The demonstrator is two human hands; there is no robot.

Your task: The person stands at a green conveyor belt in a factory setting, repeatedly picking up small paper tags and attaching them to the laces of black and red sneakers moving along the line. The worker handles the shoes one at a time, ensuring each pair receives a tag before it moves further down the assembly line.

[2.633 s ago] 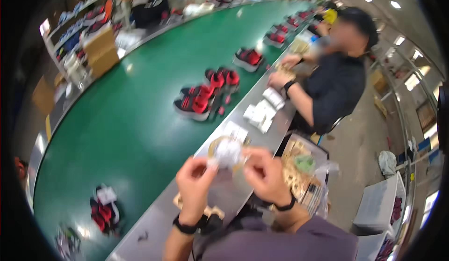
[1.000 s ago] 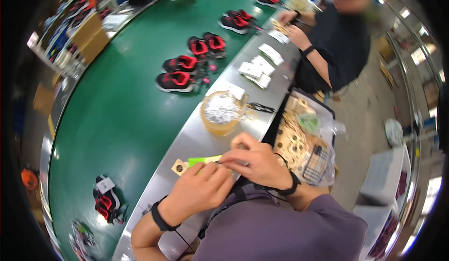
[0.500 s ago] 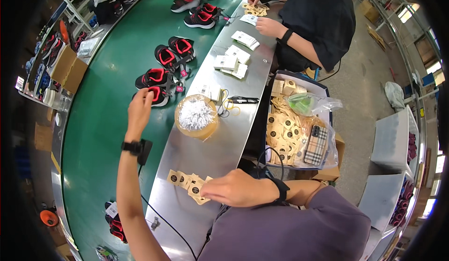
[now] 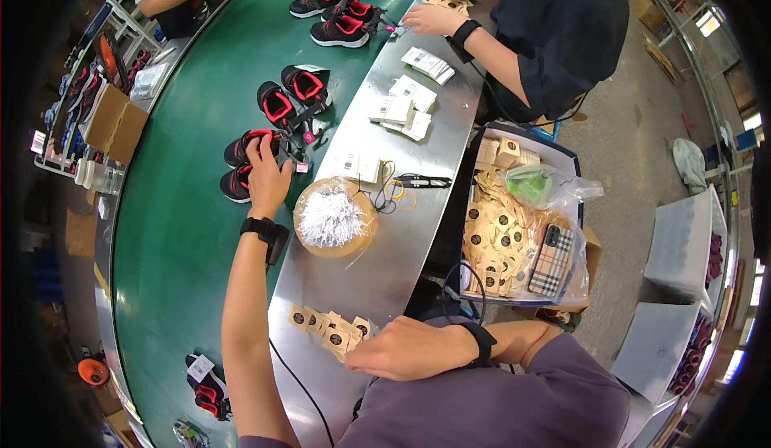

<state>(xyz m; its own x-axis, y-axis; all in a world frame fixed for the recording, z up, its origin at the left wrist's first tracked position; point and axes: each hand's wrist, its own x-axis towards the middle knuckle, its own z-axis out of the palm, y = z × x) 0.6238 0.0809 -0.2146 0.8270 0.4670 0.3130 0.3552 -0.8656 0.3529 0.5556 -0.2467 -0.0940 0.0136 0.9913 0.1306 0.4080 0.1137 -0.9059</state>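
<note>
The left hand [image 4: 269,179] was spread over black-and-red shoes [image 4: 236,184], brown tags [image 4: 337,337] beside the curled right hand [image 4: 409,348], whose grip I couldn't tell.

The surface [image 4: 345,283] is smooth, shiny metal; the green belt [image 4: 177,223] looks slick and lightly glossy. Tan tags [image 4: 337,339] look like matt card, the shoes [image 4: 237,185] like cloth. The clear bag [image 4: 572,193] is crinkled, glossy plastic.
</note>
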